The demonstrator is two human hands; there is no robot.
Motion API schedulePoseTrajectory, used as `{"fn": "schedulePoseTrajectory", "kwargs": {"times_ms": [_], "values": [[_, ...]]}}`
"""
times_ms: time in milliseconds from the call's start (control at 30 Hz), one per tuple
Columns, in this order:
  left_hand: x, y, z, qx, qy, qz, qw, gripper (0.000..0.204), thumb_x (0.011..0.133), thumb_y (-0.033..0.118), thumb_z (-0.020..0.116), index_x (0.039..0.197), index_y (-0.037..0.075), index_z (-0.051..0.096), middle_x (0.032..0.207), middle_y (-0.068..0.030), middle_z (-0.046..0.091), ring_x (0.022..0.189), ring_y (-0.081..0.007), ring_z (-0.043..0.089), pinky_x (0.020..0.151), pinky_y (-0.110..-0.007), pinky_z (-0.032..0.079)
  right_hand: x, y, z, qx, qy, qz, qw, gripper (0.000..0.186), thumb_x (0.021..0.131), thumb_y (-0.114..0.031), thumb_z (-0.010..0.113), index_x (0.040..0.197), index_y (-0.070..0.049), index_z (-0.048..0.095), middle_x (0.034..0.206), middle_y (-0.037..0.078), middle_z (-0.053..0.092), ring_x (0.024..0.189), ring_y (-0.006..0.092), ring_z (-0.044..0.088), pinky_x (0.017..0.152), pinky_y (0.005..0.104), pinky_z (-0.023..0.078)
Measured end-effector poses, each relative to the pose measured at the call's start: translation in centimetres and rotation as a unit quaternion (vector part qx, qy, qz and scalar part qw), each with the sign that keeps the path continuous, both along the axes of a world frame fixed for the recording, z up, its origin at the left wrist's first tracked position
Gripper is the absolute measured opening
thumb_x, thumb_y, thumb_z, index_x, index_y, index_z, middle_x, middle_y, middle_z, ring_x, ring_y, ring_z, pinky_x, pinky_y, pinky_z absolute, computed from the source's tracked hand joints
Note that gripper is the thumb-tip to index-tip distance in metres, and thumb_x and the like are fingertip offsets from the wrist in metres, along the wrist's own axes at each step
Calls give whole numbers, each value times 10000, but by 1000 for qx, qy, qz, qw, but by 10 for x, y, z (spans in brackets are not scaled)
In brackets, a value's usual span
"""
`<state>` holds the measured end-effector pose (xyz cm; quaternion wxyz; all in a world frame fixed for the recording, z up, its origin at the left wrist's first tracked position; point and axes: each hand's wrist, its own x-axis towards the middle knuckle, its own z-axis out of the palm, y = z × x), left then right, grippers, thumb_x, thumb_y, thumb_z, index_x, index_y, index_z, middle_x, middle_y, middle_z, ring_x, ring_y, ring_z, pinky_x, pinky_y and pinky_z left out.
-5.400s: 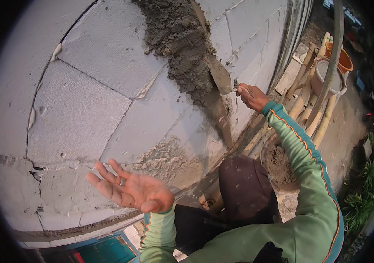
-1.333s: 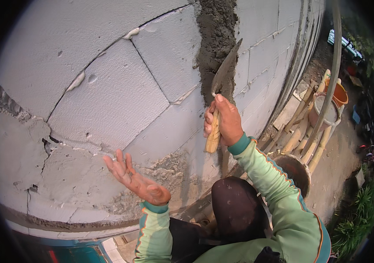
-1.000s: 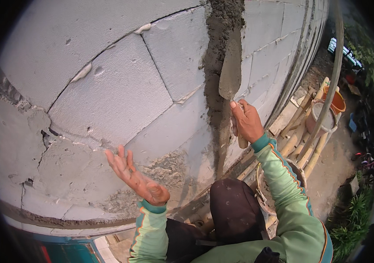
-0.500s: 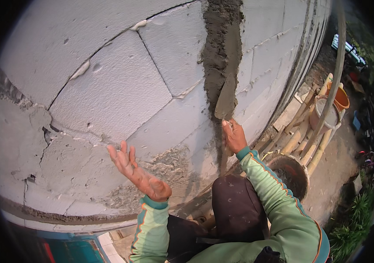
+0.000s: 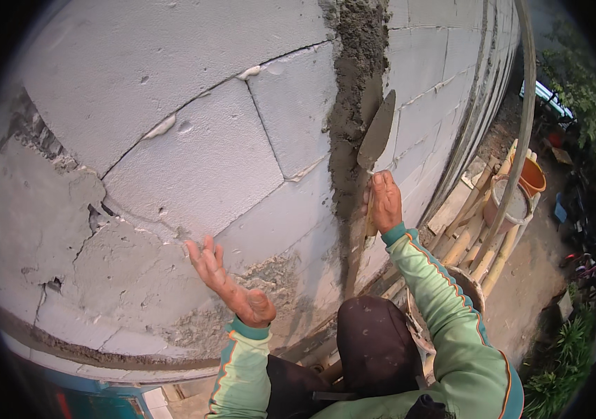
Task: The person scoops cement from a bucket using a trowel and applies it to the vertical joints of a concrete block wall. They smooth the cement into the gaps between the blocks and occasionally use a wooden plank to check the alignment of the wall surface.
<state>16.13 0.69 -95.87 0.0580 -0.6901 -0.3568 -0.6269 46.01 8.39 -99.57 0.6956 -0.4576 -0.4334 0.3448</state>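
My right hand (image 5: 384,201) grips the wooden handle of a trowel (image 5: 374,129); its grey blade points up along a vertical band of wet grey mortar (image 5: 350,63) on the block wall (image 5: 193,153). The band runs from the top of the view to near my knee, smoother and darker in its lower part. My left hand (image 5: 231,286) is open and holds nothing, fingers apart and raised by the wall at lower left; whether it touches the wall I cannot tell. Near it are a cracked patch of render (image 5: 60,230) and white blocks with pale filler in the joints.
At right below me are bamboo poles (image 5: 493,251) and boards, an orange bucket (image 5: 534,174), a pail with grey contents (image 5: 507,199) and a partly hidden container (image 5: 469,286) by my arm. An upright pole (image 5: 525,98) crosses there. Plants (image 5: 560,356) line the far right.
Over the last second the trowel went down along the band, then came up with its blade tilted rightward. The wall sits slightly lower in view. My left hand stays open, shifted slightly right.
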Motion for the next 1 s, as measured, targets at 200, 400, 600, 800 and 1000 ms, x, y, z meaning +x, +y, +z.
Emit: {"fn": "schedulePoseTrajectory", "kwargs": {"times_ms": [200,400,600,800,1000], "values": [[-3,1,4,6,-18,10,1000,909,1013,662,335,1590,-20,163,1637,-292,125,1443,-466,351,1135,-592,349,42,46,126,27,-162,-82,983,486,1070,-493,447,883,-48,506,629,49,505,509,155,531,466,317,445],[-2,3,3,-14,-20,6,1000,940,999,688,337,1590,-22,160,1639,-282,139,1438,-464,360,1130,-591,358,59,44,219,50,-183,-20,982,459,1064,-483,466,883,-64,510,650,25,491,464,139,499,433,308,424],[1,5,6,5,-50,5,999,957,990,705,337,1589,-24,175,1638,-277,153,1435,-462,369,1128,-580,369,57,20,108,-42,-185,0,982,476,1067,-504,439,909,-59,504,646,28,481,472,124,481,429,299,412],[-2,8,2,6,-24,11,1000,952,993,701,318,1589,-28,182,1626,-291,176,1415,-465,400,1110,-580,394,21,-30,-64,-92,-99,17,991,393,1080,-416,469,939,-52,510,627,-4,468,503,90,452,459,280,395],[-4,13,-4,-1,-17,23,1000,975,976,719,324,1589,-28,194,1623,-293,183,1412,-456,412,1085,-572,428,26,-49,64,-13,-208,-45,977,391,1091,-438,448,926,-85,490,652,-16,441,521,74,416,474,248,369]]}}
